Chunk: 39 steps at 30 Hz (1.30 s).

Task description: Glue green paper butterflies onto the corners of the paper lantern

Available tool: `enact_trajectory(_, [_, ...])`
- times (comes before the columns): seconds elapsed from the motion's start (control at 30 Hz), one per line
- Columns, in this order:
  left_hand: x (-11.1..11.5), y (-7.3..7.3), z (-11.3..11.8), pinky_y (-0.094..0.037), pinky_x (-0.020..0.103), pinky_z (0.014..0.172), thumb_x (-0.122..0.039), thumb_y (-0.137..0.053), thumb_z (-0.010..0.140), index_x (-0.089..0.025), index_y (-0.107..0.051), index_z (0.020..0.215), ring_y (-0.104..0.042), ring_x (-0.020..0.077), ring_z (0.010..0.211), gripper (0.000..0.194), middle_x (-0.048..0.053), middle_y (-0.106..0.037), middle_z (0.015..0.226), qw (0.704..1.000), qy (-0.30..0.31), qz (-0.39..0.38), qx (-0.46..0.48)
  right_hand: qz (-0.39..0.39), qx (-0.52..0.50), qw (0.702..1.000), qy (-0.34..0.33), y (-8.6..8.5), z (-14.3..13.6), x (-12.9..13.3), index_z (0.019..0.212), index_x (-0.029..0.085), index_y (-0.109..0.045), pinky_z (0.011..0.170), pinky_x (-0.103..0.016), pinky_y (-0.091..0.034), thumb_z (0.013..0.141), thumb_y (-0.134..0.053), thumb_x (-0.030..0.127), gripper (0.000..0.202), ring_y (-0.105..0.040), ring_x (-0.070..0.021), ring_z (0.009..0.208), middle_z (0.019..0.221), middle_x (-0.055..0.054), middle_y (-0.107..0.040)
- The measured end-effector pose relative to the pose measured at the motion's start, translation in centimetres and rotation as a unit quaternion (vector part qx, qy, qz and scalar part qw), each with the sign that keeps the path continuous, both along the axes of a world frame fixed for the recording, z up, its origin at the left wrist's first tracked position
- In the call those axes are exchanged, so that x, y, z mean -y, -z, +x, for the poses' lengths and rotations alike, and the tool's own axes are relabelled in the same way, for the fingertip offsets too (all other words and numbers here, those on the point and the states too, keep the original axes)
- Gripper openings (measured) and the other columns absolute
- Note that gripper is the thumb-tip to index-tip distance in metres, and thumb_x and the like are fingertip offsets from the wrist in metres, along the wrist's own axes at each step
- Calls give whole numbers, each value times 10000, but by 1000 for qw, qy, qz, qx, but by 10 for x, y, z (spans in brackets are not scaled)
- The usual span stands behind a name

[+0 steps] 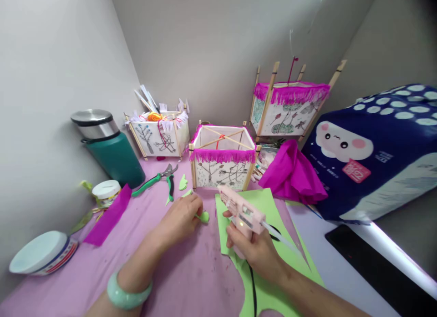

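My left hand (182, 217), with a pale green bangle on its wrist, is closed on a small green cutout (204, 217) near the middle of the table. My right hand (254, 251) is wrapped round the handle of a pale pink glue gun (242, 210). The gun's nozzle points up and left, and a clear glue stick comes out of its rear. Beneath the gun and my right hand lies green sheet material (269, 280). Just beyond both hands stands a paper lantern (221, 171) with wooden sticks and magenta fringe.
Green-handled pruners (150, 184), a teal bottle (118, 158), a white jar (106, 190) and a bowl (41, 253) are at left. Two more lanterns (157, 137) (287, 112) stand behind. Magenta paper (293, 176), a dark blue package (372, 158) and a black phone-like slab (375, 267) lie right.
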<state>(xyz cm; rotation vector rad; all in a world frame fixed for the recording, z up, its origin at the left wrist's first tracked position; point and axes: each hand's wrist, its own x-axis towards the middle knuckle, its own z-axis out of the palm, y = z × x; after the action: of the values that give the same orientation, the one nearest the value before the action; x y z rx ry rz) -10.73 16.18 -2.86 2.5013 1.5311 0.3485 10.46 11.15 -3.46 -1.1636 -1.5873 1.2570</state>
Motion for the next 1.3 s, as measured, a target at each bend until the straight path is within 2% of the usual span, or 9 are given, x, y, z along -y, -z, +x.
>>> enact_trajectory(0.3, [14, -20, 14, -388, 299, 706, -44, -458, 812, -179, -475, 741, -493, 161, 795, 153, 39, -557, 838, 977, 123, 95, 147, 9, -17, 995, 95, -10, -7, -3, 968, 163, -582, 453, -219, -395, 774, -592, 353, 272, -428, -86, 453, 599, 46, -499])
enact_trajectory(0.4, [18, -23, 20, -397, 309, 719, -67, -465, 843, -178, -497, 774, -498, 158, 803, 134, 40, -577, 854, 967, 150, 130, 160, 12, -7, 996, 90, -12, -7, -4, 942, 173, -588, 494, -226, -452, 756, -608, 332, 246, -519, -116, 507, 610, 34, -541])
enact_trajectory(0.63, [25, -23, 29, -443, 343, 776, -73, -484, 834, -200, -556, 779, -523, 180, 902, 157, 57, -574, 944, 948, 158, 228, 159, 31, -25, 992, 117, -13, -12, -4, 909, 170, -613, 681, -280, -562, 766, -594, 348, 229, -673, -191, 708, 791, -53, -688])
enact_trajectory(0.77, [27, -24, 34, -446, 387, 865, -65, -515, 809, -217, -571, 811, -509, 207, 1012, 161, 59, -566, 992, 929, 181, 280, 161, 58, 9, 977, 206, -3, -12, 0, 951, 174, -647, 687, -331, -578, 752, -626, 399, 301, -685, -249, 800, 846, -88, -713])
enact_trajectory(0.9, [26, -26, 31, -435, 395, 886, -34, -533, 783, -213, -563, 792, -503, 214, 1021, 182, 61, -541, 996, 929, 98, 309, 180, 77, 14, 964, 253, 6, -8, 1, 1020, 193, -638, 609, -320, -572, 763, -638, 410, 337, -681, -244, 745, 821, -84, -708])
enact_trajectory(1.0, [27, -28, 30, -446, 358, 854, -110, -526, 828, -217, -555, 843, -531, 195, 983, 112, 57, -549, 999, 933, -8, 227, 279, 99, 12, 957, 273, 7, -7, -2, 1023, 200, -626, 619, -320, -571, 763, -640, 398, 327, -680, -238, 752, 874, -94, -706])
enact_trajectory(1.1, [29, -25, 36, -486, 318, 760, -296, -496, 884, -208, -531, 924, -578, 169, 854, 103, 47, -581, 916, 899, -76, 23, 431, 140, 20, 945, 295, 4, -9, -3, 951, 187, -630, 696, -338, -572, 752, -636, 387, 283, -677, -253, 836, 881, -99, -705])
enact_trajectory(1.2, [30, -18, 50, -494, 296, 663, -442, -572, 822, -186, -522, 940, -587, 160, 751, 286, 47, -607, 883, 842, -63, -200, 496, 134, 30, 955, 263, -2, -10, -2, 927, 177, -623, 707, -320, -573, 771, -612, 334, 222, -681, -237, 825, 852, -82, -705])
enact_trajectory(1.3, [29, -10, 61, -494, 293, 677, -436, -683, 731, -175, -527, 915, -596, 171, 781, 355, 45, -622, 879, 797, -62, -292, 525, 124, 32, 967, 221, -8, -8, 2, 954, 194, -627, 690, -305, -573, 785, -602, 301, 201, -679, -225, 784, 833, -65, -694])
